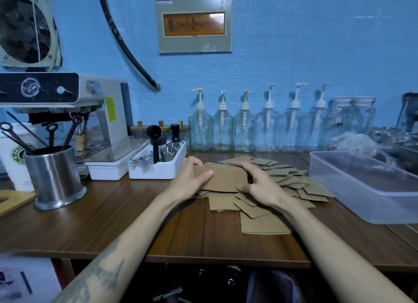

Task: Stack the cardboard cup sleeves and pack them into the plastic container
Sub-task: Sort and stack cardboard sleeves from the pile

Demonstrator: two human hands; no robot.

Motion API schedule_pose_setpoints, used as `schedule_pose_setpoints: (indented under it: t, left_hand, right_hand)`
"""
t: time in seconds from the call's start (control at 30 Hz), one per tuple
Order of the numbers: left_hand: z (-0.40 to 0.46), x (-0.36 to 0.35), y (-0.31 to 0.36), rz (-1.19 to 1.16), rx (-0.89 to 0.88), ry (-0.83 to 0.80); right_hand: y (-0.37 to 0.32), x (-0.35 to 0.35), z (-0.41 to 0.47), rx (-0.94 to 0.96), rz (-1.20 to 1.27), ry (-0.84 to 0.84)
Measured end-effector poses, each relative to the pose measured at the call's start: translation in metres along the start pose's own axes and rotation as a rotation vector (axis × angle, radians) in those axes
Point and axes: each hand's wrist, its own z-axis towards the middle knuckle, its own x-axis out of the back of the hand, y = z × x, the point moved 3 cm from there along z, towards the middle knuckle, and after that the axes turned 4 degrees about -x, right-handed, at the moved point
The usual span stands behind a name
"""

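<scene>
The small stack of flat brown corrugated cardboard cup sleeves [222, 178] is held between both hands just above the loose pile of the same sleeves [291, 185] spread on the dark wood-grain worktop [113, 221]. The left hand [192, 178] grips the stack's left end, fingers curled behind it and thumb laid across its near face; the right hand [255, 185] grips the right end, fingers draped over the top edge. The stack stands on its long edge, its long axis running left to right, broad face toward the camera. Judged from the material, the sleeves are light, thin and fairly stiff across the flutes, yet prone to creasing and to sliding against one another; holding at both short ends with light inward pressure keeps the edges aligned. The clear rectangular plastic container [334, 180] sits open and apparently empty on the worktop, just right of the pile, its long axis running away toward the right.
</scene>
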Motion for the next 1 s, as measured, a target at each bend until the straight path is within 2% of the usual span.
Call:
schedule_pose_setpoints:
  t: [0.13, 0.23, 0.33, 0.57, 0.77, 1.0]
  left_hand:
    - [-0.001, -0.012, 0.003, 0.06, 0.007, -0.002]
    - [-0.001, -0.016, 0.007, -0.019, -0.05, -0.04]
    - [-0.001, -0.018, 0.01, -0.055, -0.109, -0.105]
    - [-0.002, -0.018, 0.005, 0.071, -0.156, -0.068]
    - [-0.002, -0.013, 0.003, 0.003, -0.176, -0.026]
    - [-0.002, -0.009, -0.003, -0.035, -0.185, 0.001]
  right_hand:
    - [-0.003, -0.002, -0.002, -0.022, 0.017, -0.02]
    - [-0.005, -0.008, -0.001, -0.026, 0.024, -0.025]
    - [-0.006, -0.013, 0.003, 0.033, -0.081, -0.006]
    - [-0.004, -0.017, 0.007, 0.051, -0.188, -0.009]
    - [-0.008, -0.013, 0.009, 0.033, -0.098, 0.038]
    - [-0.02, -0.011, 0.02, 0.049, -0.215, 0.086]
